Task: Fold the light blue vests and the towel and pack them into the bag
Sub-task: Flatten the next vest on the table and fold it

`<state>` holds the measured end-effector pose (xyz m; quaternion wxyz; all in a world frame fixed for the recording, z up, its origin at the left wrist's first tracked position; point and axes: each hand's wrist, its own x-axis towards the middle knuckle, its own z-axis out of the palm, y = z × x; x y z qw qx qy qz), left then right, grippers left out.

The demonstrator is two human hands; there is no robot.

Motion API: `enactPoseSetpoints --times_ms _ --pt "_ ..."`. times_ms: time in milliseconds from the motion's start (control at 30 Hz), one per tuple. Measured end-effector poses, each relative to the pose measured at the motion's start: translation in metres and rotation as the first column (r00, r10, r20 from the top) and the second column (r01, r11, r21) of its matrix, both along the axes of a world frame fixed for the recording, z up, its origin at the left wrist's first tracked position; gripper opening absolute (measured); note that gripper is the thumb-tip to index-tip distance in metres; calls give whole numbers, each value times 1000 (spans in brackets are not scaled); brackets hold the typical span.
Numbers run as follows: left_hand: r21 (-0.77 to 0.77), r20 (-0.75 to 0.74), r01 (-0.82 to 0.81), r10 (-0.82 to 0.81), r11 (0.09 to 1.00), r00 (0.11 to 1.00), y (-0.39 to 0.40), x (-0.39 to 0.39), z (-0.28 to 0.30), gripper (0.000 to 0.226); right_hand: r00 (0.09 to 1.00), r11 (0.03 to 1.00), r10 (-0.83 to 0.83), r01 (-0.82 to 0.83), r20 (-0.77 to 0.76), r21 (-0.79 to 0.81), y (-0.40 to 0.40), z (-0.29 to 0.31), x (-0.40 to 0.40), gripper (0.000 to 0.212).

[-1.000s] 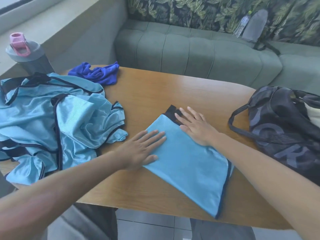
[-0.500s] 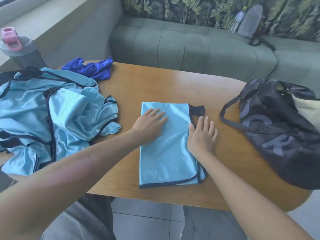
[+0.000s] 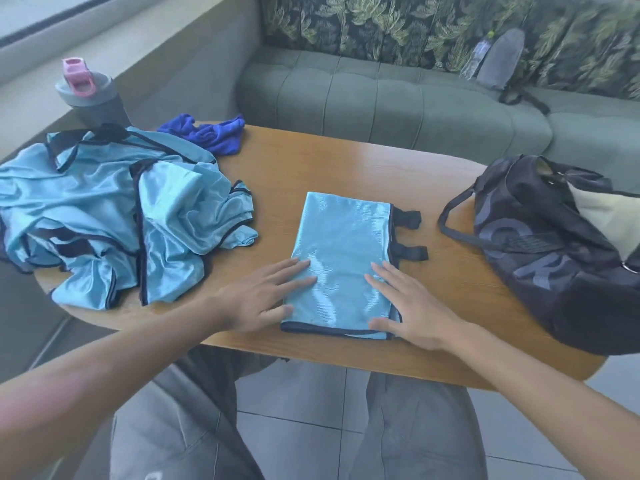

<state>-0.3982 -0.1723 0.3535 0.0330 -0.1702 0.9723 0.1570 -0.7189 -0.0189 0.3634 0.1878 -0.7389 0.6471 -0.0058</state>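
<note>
A folded light blue vest point(image 3: 341, 244) with dark trim lies in a narrow rectangle at the middle of the wooden table point(image 3: 346, 168). Its black straps stick out on its right side. My left hand point(image 3: 266, 296) lies flat on the vest's near left edge. My right hand point(image 3: 408, 306) lies flat on its near right corner. Both hands have straight fingers. A heap of unfolded light blue vests point(image 3: 104, 216) covers the table's left end. The crumpled dark blue towel point(image 3: 211, 131) sits behind that heap. The dark bag point(image 3: 554, 251) stands open at the table's right end.
A grey bottle with a pink lid point(image 3: 88, 95) stands at the far left behind the vests. A green sofa point(image 3: 398, 98) runs behind the table, with a plastic bottle point(image 3: 479, 57) and a grey pouch on it. My knees show under the table's near edge.
The vest was turned from a slant to straight. Both hands slid back along it toward its near end. The view shifted right and down.
</note>
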Motion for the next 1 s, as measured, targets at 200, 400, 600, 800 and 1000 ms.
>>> enactPoseSetpoints --times_ms 200,400,600,800,1000 --pt "-198 110 14 8 980 994 39 14 -15 117 997 994 79 -77 -18 82 35 5 10 121" --pt "-342 -57 -95 80 935 995 85 18 -35 102 987 992 109 -116 -120 -52 69 -15 17 116" --pt "-344 -66 -67 47 936 997 97 23 -24 90 999 983 17 -23 -34 -183 91 -26 23 111" --pt "76 -34 -89 92 993 995 77 17 27 65 983 917 -25 94 181 -388 92 -28 24 80" --pt "652 -204 -320 566 687 799 42 -7 38 40 652 776 -320 597 687 -205 53 23 49 23"
